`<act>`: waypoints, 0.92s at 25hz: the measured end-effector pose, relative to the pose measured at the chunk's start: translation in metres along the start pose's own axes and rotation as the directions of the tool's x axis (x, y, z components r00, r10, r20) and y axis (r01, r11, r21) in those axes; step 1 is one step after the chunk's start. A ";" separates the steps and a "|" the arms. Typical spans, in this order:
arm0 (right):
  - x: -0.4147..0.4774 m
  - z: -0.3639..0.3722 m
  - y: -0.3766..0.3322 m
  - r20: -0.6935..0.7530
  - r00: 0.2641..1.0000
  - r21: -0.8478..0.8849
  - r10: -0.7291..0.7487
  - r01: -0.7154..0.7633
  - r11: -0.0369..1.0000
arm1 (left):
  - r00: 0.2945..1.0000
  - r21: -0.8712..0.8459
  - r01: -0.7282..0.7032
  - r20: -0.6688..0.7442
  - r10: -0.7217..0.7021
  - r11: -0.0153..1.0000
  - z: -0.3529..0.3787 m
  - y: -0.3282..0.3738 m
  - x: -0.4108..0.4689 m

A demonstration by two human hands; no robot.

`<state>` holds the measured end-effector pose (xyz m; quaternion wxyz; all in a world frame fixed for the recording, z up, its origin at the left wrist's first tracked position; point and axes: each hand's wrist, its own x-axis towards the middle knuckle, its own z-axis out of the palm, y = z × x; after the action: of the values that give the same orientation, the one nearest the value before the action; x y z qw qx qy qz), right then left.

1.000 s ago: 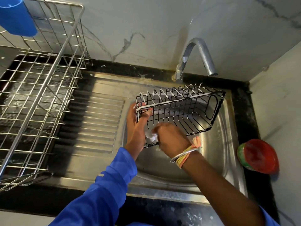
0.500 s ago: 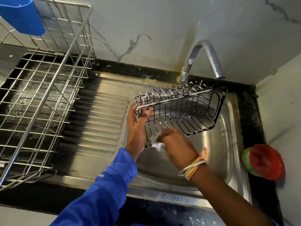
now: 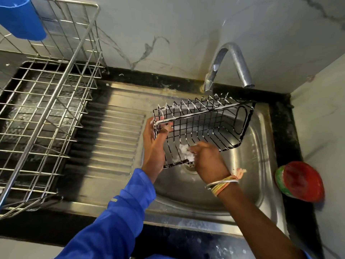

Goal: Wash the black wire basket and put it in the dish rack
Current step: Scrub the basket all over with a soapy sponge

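The black wire basket (image 3: 209, 126), streaked with white foam, is tilted on its side above the steel sink (image 3: 261, 165). My left hand (image 3: 155, 146) grips its left end, thumb hooked over the rim. My right hand (image 3: 207, 157) holds a foamy white scrubber (image 3: 184, 152) pressed against the basket's lower wires. The steel dish rack (image 3: 44, 113) stands on the counter to the left, apart from the basket.
A curved tap (image 3: 231, 62) hangs over the sink's back edge, no water running. A red-lidded round container (image 3: 300, 181) sits on the black counter at right. A blue object (image 3: 20, 17) rests at the rack's top corner. The ribbed drainboard (image 3: 110, 139) lies between rack and sink.
My right hand with the scrubber has shifted slightly along the basket's lower wires. The left hand keeps the same grip, and the basket holds its tilt.
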<state>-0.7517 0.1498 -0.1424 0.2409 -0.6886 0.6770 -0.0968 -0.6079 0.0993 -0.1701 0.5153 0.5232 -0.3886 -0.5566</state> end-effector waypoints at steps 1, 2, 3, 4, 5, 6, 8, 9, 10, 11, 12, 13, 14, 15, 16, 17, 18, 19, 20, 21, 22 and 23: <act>-0.001 0.001 -0.006 0.023 1.000 0.002 0.007 -0.007 1.000 | 1.000 0.008 0.009 -0.011 -0.009 1.000 0.002 0.003 0.000; -0.003 0.005 -0.015 0.042 0.999 -0.006 -0.004 0.004 1.000 | 1.000 0.006 0.004 -0.012 -0.004 1.000 0.004 0.003 0.000; -0.006 0.011 -0.024 0.066 0.997 -0.046 -0.030 0.033 0.998 | 1.000 0.011 -0.007 -0.006 0.007 1.000 0.005 0.005 -0.002; -0.010 0.016 -0.026 0.089 0.994 -0.072 -0.063 0.070 0.995 | 1.000 0.015 -0.021 0.010 0.021 1.000 0.005 0.004 -0.001; -0.013 0.016 -0.023 0.104 0.992 -0.070 -0.077 0.084 0.994 | 0.999 0.021 -0.038 0.026 0.037 0.999 0.004 0.004 -0.001; -0.012 0.016 -0.014 0.090 0.993 -0.061 -0.075 0.081 0.995 | 0.999 0.015 -0.050 0.020 0.049 0.999 0.003 0.003 -0.001; -0.008 0.014 0.005 0.000 1.000 -0.024 -0.007 0.007 1.000 | 0.998 0.012 -0.057 -0.006 0.057 0.998 0.000 0.004 0.001; -0.007 0.014 0.003 -0.055 0.998 -0.030 0.019 -0.020 0.999 | 0.999 0.006 -0.044 -0.011 0.044 0.999 0.002 0.005 0.000; -0.004 0.017 -0.005 -0.087 0.996 -0.069 0.015 -0.021 0.997 | 0.999 -0.007 -0.034 -0.022 0.034 0.999 0.004 0.002 0.001; -0.004 0.020 -0.021 -0.062 0.998 -0.045 0.030 -0.033 0.998 | 0.999 0.010 -0.037 -0.023 0.037 0.999 0.008 0.002 0.000; -0.004 0.025 -0.038 0.028 0.998 0.028 0.064 -0.064 0.998 | 0.999 0.014 -0.032 -0.016 0.032 0.999 0.010 0.002 -0.001; -0.009 0.029 -0.047 0.081 0.993 0.066 0.082 -0.087 0.994 | 1.000 0.029 -0.011 -0.009 0.011 1.000 0.011 0.005 -0.002; -0.009 0.025 -0.046 0.096 0.991 0.057 0.092 -0.098 0.994 | 1.000 0.024 -0.005 -0.009 0.005 1.000 0.010 0.004 -0.001; -0.007 0.015 -0.034 0.052 0.990 0.042 0.135 -0.137 0.990 | 1.000 0.019 -0.013 -0.004 0.013 1.000 0.006 0.005 0.000; -0.004 0.003 -0.014 0.031 0.975 0.054 0.219 -0.220 0.974 | 1.000 -0.003 -0.031 -0.001 0.031 1.000 0.002 0.005 0.001; 0.001 -0.003 0.011 -0.028 0.961 0.018 0.275 -0.275 0.961 | 0.999 -0.007 -0.049 0.005 0.049 0.999 -0.001 0.007 0.001; 0.003 -0.013 0.029 -0.078 0.939 -0.034 0.335 -0.338 0.940 | 0.999 -0.012 -0.047 0.008 0.047 0.999 -0.004 0.006 0.003; 0.006 -0.011 0.038 -0.122 0.927 -0.088 0.354 -0.366 0.927 | 0.999 -0.020 -0.052 0.014 0.052 0.998 -0.004 0.010 0.002; 0.009 -0.008 0.032 -0.125 0.936 -0.128 0.331 -0.346 0.930 | 0.998 -0.028 -0.069 0.007 0.069 0.997 -0.003 0.010 0.003; 0.010 0.004 0.018 -0.080 0.960 -0.112 0.270 -0.278 0.954 | 0.996 -0.010 -0.088 0.006 0.088 0.996 0.000 0.013 0.001; 0.008 0.017 -0.002 -0.006 0.976 -0.069 0.220 -0.220 0.973 | 0.995 0.009 -0.102 0.017 0.102 0.995 0.002 0.011 0.001; 0.002 0.024 -0.015 0.021 0.986 -0.011 0.165 -0.165 0.986 | 0.993 0.045 -0.112 0.040 0.110 0.993 0.005 0.010 -0.001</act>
<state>-0.7269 0.1524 -0.1568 0.2524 -0.6323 0.7295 -0.0660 -0.6115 0.0978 -0.1591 0.5257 0.5020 -0.4397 -0.5276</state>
